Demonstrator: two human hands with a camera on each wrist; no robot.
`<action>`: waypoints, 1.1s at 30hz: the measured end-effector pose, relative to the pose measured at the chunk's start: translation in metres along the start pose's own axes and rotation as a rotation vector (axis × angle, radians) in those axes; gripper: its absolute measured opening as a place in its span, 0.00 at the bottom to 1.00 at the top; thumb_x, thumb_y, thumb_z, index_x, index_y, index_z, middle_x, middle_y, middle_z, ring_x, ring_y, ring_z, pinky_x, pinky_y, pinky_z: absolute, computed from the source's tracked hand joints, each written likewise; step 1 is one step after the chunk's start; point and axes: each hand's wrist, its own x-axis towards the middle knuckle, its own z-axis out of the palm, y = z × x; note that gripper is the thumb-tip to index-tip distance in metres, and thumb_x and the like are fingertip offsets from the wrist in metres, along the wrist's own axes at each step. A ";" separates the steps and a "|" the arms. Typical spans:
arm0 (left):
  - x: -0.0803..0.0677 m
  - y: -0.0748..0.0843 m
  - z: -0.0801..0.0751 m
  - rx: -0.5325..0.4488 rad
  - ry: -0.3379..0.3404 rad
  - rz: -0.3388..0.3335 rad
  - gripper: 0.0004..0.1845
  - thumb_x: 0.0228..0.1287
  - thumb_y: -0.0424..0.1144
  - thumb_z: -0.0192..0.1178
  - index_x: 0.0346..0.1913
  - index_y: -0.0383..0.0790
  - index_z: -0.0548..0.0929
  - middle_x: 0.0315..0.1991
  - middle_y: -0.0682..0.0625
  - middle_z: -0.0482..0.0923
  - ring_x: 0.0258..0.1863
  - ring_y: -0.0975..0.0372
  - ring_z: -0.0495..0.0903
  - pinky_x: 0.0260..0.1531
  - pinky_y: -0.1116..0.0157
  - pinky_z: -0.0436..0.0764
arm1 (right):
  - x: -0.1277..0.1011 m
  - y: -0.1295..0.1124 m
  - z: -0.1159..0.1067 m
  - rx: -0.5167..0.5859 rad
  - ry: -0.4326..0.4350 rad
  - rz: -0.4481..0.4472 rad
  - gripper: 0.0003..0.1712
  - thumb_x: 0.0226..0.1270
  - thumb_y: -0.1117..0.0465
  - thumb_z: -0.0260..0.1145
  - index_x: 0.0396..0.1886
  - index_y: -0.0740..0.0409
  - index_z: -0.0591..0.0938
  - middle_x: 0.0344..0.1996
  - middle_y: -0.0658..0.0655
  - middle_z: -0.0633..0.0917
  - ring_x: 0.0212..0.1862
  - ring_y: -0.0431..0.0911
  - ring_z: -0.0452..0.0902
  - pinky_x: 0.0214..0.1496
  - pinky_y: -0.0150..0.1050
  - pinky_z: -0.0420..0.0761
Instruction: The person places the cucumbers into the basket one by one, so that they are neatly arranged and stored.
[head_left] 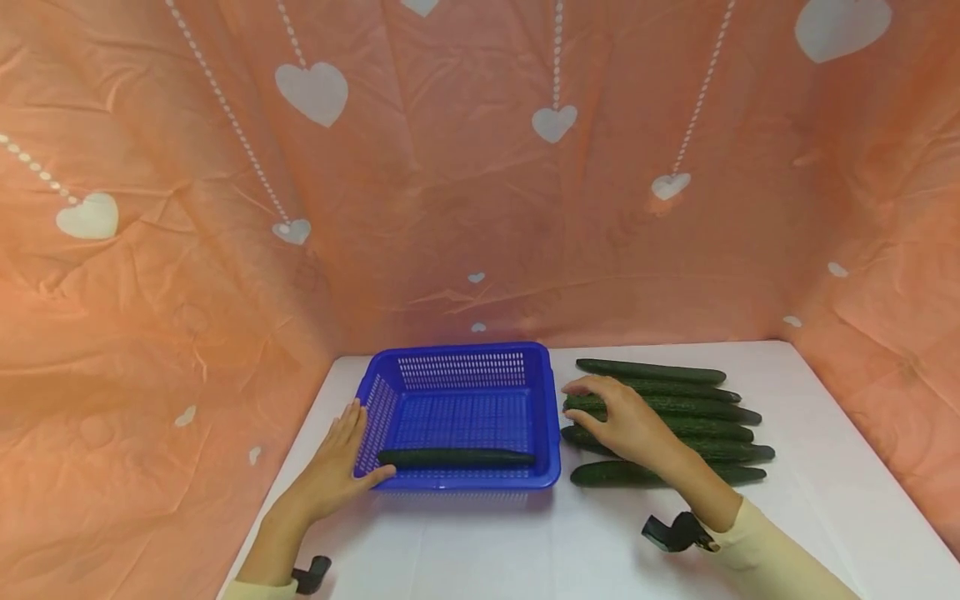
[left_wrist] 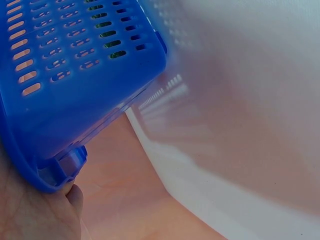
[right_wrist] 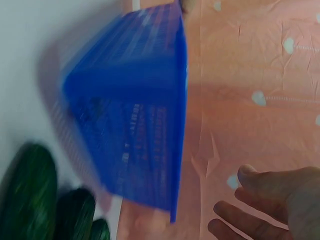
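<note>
A blue slotted basket sits on the white table, with one dark green cucumber lying along its front wall. My left hand rests against the basket's left front corner, fingers straight along the side and thumb at the front rim. The left wrist view shows that corner of the basket pressed against my palm. Several cucumbers lie in a row to the right of the basket. My right hand lies over their left ends, and its fingers look loose and spread in the blurred right wrist view.
A crumpled orange cloth with white hearts walls in the table at the back and both sides. Bare white tabletop stretches in front of the basket. The right wrist view shows the basket and blurred cucumber ends.
</note>
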 end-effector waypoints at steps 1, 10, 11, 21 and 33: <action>0.000 0.000 0.001 0.003 -0.004 -0.004 0.62 0.71 0.67 0.64 0.85 0.24 0.44 0.87 0.32 0.34 0.87 0.39 0.35 0.85 0.42 0.40 | -0.004 0.004 -0.004 -0.010 0.003 0.002 0.19 0.71 0.62 0.77 0.58 0.60 0.88 0.56 0.56 0.90 0.62 0.58 0.84 0.65 0.61 0.83; -0.001 0.004 -0.004 0.012 -0.006 -0.004 0.62 0.72 0.66 0.64 0.85 0.25 0.45 0.87 0.32 0.34 0.87 0.40 0.35 0.84 0.40 0.42 | -0.048 0.038 -0.035 -0.086 -0.012 0.048 0.20 0.69 0.61 0.78 0.58 0.58 0.87 0.55 0.55 0.89 0.59 0.58 0.85 0.61 0.64 0.83; -0.001 0.004 -0.005 0.015 -0.002 0.001 0.61 0.72 0.66 0.64 0.85 0.24 0.45 0.87 0.32 0.34 0.87 0.39 0.36 0.84 0.40 0.42 | -0.053 0.042 -0.038 -0.090 -0.015 0.053 0.20 0.69 0.61 0.78 0.59 0.58 0.87 0.54 0.55 0.89 0.58 0.58 0.85 0.60 0.63 0.84; 0.000 0.002 -0.005 0.007 -0.005 -0.009 0.61 0.72 0.66 0.64 0.85 0.25 0.45 0.87 0.32 0.34 0.86 0.39 0.35 0.83 0.36 0.44 | -0.102 0.075 -0.052 -0.167 -0.018 0.078 0.20 0.65 0.58 0.81 0.55 0.53 0.88 0.49 0.47 0.88 0.50 0.50 0.84 0.50 0.52 0.87; -0.002 0.005 -0.004 0.007 -0.018 -0.023 0.61 0.72 0.67 0.63 0.85 0.25 0.45 0.87 0.33 0.34 0.86 0.38 0.35 0.82 0.35 0.44 | -0.140 0.115 -0.051 -0.287 0.060 0.029 0.21 0.49 0.63 0.88 0.44 0.52 0.89 0.41 0.43 0.84 0.43 0.39 0.78 0.43 0.42 0.82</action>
